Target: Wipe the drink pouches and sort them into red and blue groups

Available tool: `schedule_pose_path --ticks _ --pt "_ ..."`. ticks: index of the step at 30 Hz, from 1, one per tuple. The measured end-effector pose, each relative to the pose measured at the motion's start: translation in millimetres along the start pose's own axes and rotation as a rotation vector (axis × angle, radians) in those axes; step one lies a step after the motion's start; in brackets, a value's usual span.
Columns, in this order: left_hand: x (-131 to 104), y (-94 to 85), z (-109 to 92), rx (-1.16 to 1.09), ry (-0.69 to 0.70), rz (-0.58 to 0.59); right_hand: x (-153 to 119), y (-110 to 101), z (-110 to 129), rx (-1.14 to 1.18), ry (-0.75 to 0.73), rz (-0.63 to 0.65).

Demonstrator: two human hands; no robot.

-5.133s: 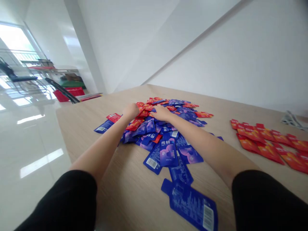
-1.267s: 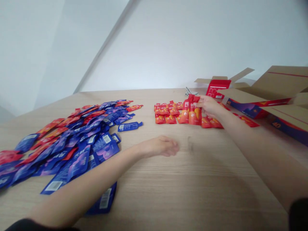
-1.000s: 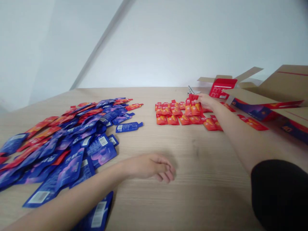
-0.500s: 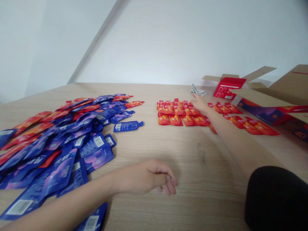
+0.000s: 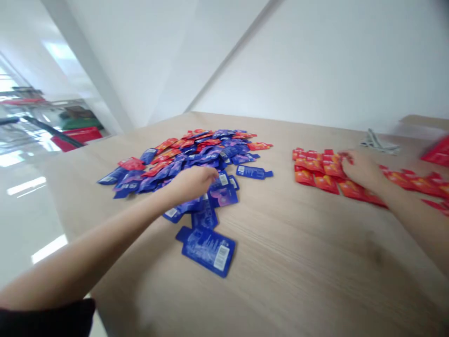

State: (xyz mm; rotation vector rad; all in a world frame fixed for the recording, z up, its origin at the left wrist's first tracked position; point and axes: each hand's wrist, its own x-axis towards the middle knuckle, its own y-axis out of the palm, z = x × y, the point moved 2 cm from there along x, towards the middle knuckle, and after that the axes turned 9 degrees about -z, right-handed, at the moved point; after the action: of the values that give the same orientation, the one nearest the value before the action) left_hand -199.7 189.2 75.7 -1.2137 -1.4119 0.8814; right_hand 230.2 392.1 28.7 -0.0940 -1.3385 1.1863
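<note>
My left hand (image 5: 198, 181) is over the near right side of a mixed heap of blue pouches (image 5: 168, 171) and red-orange pouches. Its fingers are curled in and closed, and whatever they hold, if anything, is hidden. At the right, my right hand (image 5: 361, 168) is over the rows of red-orange pouches (image 5: 326, 181), its bent fingertips at the back row. Blur keeps me from seeing whether it grips one. A blue pouch (image 5: 208, 250) lies flat in front of the heap, and another blue pouch (image 5: 253, 172) lies to its right.
More red pouches (image 5: 416, 180) lie in a row farther right. Behind them is a crumpled grey-white piece (image 5: 380, 142). A blurred red box (image 5: 437, 152) shows at the right edge. The table (image 5: 280, 262) meets a white wall at the back; its left edge drops to a shiny floor.
The view has swung left, bringing the floor into sight. My left hand has moved from bare table to the heap, its fingers curled in. My right hand has come over the pouch rows.
</note>
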Motion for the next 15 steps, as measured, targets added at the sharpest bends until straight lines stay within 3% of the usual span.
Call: schedule_pose_path --ticks 3,6,9,11,13,15 --pt "-13 -11.4 85 0.100 -0.159 -0.075 -1 24 60 0.031 -0.070 0.179" --pt "-32 -11.7 137 0.101 -0.140 -0.082 -11 58 152 0.204 -0.281 0.400" --pt "-47 -5.9 158 0.117 -0.124 -0.147 -22 95 254 0.341 -0.468 0.514" --pt "-51 -1.7 167 0.133 -0.151 -0.193 -27 119 315 0.370 -0.564 0.520" --pt "-49 1.5 177 0.136 -0.187 -0.206 -30 142 363 0.250 -0.650 0.504" --pt "-44 3.3 190 0.129 -0.224 -0.195 -31 163 395 0.068 -0.713 0.502"
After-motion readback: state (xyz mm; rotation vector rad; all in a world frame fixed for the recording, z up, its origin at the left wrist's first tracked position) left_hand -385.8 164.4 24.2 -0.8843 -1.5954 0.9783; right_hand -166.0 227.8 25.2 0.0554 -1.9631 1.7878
